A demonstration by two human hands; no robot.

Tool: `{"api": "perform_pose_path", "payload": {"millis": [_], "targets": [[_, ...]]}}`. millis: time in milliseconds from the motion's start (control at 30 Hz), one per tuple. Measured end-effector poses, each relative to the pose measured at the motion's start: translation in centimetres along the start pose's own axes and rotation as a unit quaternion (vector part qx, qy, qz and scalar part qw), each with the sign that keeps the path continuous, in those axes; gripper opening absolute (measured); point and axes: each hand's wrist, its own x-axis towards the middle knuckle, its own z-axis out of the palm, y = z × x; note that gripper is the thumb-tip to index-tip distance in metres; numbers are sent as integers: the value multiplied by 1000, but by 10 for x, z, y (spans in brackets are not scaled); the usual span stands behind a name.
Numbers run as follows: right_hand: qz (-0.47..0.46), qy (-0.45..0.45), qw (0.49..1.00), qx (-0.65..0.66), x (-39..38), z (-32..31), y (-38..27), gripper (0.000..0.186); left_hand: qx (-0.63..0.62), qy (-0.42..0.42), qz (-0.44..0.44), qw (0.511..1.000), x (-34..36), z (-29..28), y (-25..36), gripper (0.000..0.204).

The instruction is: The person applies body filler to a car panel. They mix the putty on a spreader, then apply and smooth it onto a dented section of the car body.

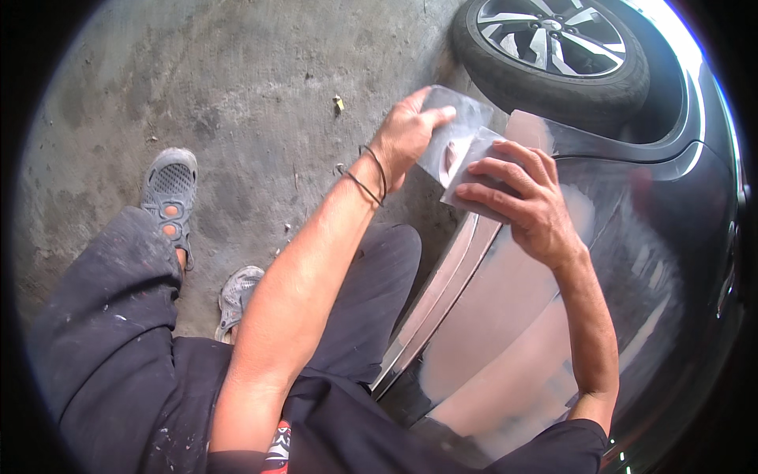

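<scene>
Apart, yet near each other, both hands hold grey sheets. Left hand (404,130) is clamped on the left sheet (462,107), its thumb pressed flat on the upper face; two dark bands (383,170) circle that wrist. Right hand (530,193) has its fingers spread across the right sheet (478,150), with its thumb hidden, so I cannot tell how the sheet is pinched from below. The right sheet overlaps the lower right part of the left sheet; whether the two are joined, I cannot tell. Both are raised beside the car, between its wheel and the person's knees.

From the left, dark trousers (110,292) marked with pale specks cover bent legs. Just above them, a grey perforated shoe (171,186) rests on the stained concrete floor (253,103); a second shoe (235,299) shows partly, between the legs and beside the left forearm. Farther right, a small yellowish scrap (339,103) lies on the floor, and a black shirt (347,426) fills the lower edge. Then comes the wheel (553,43), dark-tyred with silver spokes, at the top. Below it a dull pinkish-beige patch (505,308) spreads over the dark car (671,213), whose glossy bodywork curves along the right edge.
</scene>
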Motion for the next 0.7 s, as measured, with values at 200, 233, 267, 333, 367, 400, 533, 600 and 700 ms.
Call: {"api": "perform_pose_path", "payload": {"millis": [200, 233, 267, 333, 367, 400, 533, 600, 700], "targets": [[97, -105, 974, -175, -67, -15, 74, 75, 18, 125, 50, 991, -10, -47, 45, 48], [93, -118, 972, -179, -69, -15, 79, 75, 21, 126, 73, 989, -10, -52, 47, 51], [92, -120, 972, -180, -69, -12, 82, 75, 19, 127, 73, 989, -12, -54, 47, 51], [81, -184, 967, -159, -59, -3, 83, 66, 26, 149, 74, 986, -18, -58, 47, 51], [79, -193, 967, -147, -53, 5, 82, 68, 26, 151, 73, 985, -18, -59, 46, 49], [78, -192, 967, -148, -47, 14, 83, 68, 26, 152, 74, 985, -19, -60, 46, 49], [76, -216, 962, -150, -34, 43, 91, 66, 21, 156, 75, 985, -18, -63, 49, 47], [95, -237, 952, -169, -29, 50, 95, 63, 25, 157, 78, 984, -18, -64, 51, 47], [121, -249, 946, -171, -36, 39, 99, 60, 16, 156, 83, 984, -16, -66, 52, 47]]}}
